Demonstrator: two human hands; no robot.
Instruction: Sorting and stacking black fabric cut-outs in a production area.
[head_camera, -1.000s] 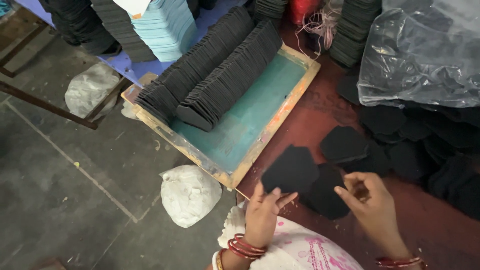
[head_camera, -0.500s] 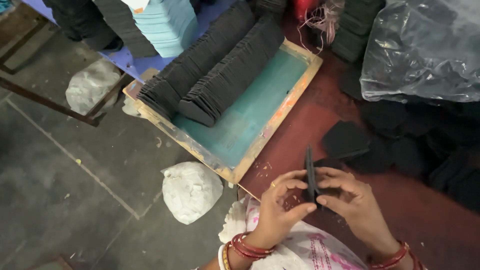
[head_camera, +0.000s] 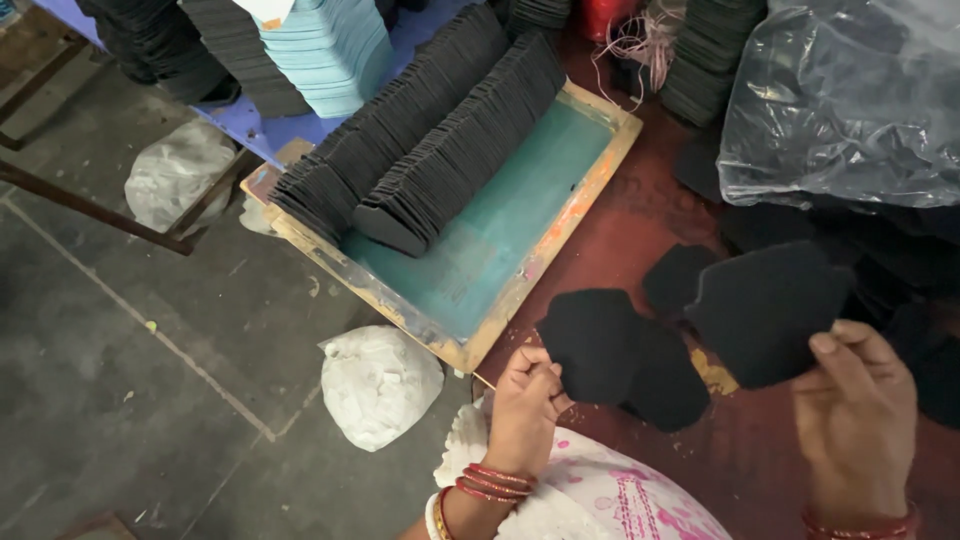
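Two flat black felt-like pieces with angled, roughly hexagonal outlines are in hand over the red-brown work surface (head_camera: 640, 210). The left hand (head_camera: 527, 405) is curled closed, its fingertips pinching the near edge of one black felt-like piece (head_camera: 595, 345), which lies low over another dark piece beside it. The right hand (head_camera: 858, 420) grips the second black felt-like piece (head_camera: 765, 310) by its lower right edge, thumb on top and fingers behind, holding it raised and apart from the first.

Just beyond the hands sits a wooden-framed tray with a teal floor (head_camera: 500, 250), and in it two long leaning rows of the same black cut pieces (head_camera: 430, 140) stand packed on edge. More loose black pieces are strewn to the right under a crumpled clear plastic sheet (head_camera: 850, 90), and a white bundled bag (head_camera: 380, 385) rests on the grey floor near the tray's corner.

To handle these well, it seems best to keep each pinch right at the edge, so the thin soft material does not fold, and to hold the two pieces clearly separated so a second layer clinging underneath can be felt and peeled off
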